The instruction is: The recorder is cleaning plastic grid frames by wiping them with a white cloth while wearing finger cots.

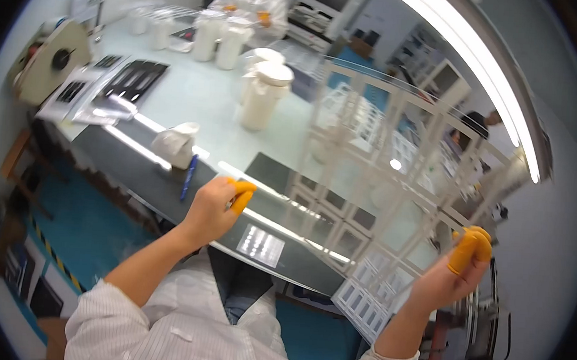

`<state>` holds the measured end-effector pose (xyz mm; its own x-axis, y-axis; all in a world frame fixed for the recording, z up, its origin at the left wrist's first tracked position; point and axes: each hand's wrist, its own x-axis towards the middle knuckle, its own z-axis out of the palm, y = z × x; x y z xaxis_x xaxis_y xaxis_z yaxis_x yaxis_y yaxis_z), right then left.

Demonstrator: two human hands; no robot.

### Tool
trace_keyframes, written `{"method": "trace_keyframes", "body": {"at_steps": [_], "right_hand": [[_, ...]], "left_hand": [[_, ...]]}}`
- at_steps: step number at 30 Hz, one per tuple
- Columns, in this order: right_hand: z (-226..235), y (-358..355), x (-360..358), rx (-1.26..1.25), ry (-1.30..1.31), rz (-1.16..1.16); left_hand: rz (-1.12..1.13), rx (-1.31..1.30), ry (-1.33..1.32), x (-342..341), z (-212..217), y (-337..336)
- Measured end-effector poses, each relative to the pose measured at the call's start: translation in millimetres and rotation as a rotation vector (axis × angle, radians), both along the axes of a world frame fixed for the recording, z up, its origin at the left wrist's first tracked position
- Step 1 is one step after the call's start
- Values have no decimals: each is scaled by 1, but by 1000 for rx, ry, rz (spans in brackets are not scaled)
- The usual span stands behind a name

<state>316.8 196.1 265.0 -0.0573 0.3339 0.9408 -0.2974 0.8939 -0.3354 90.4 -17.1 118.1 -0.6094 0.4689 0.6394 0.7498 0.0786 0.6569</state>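
Note:
My right hand point(452, 275), with orange finger cots on its fingertips, is raised at the right and pinches the edge of a large clear sheet point(393, 100) marked with pale grey rectangular frames. The sheet hangs tilted above the bench, and the things behind show through it. My left hand point(213, 208), also in orange finger cots, is closed over the bench's front part, thumb and forefinger nearly together. Whether anything thin lies between them I cannot make out. A small patterned silvery piece point(260, 245) lies on the dark mat below it. Beside this hand are a blue pen point(189, 176) and crumpled white wipe point(175, 144).
White lidded jars point(261, 98) stand on the glossy bench point(194, 93). Black strips point(136, 79) lie at the left near a large reel point(53, 60). A white slotted tray point(364, 299) sits by the right front edge. Across the bench, a person point(252, 7) in white works.

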Motion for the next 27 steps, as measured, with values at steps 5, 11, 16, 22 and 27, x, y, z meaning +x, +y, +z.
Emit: {"method": "trace_keyframes", "body": {"at_steps": [5, 11, 16, 22, 27], "right_hand": [[3, 9, -10, 35, -60, -65], [-1, 11, -32, -44, -57, -77], [4, 6, -38, -54, -86, -126], [11, 12, -50, -72, -49, -12], [24, 4, -67, -203, 66, -27]], "left_hand": [[478, -142, 284, -88, -14, -28], [581, -493, 394, -153, -33, -36], [613, -636, 509, -181, -55, -25], [310, 67, -502, -175, -28, -53], [20, 558, -788, -184, -15, -89]]}}
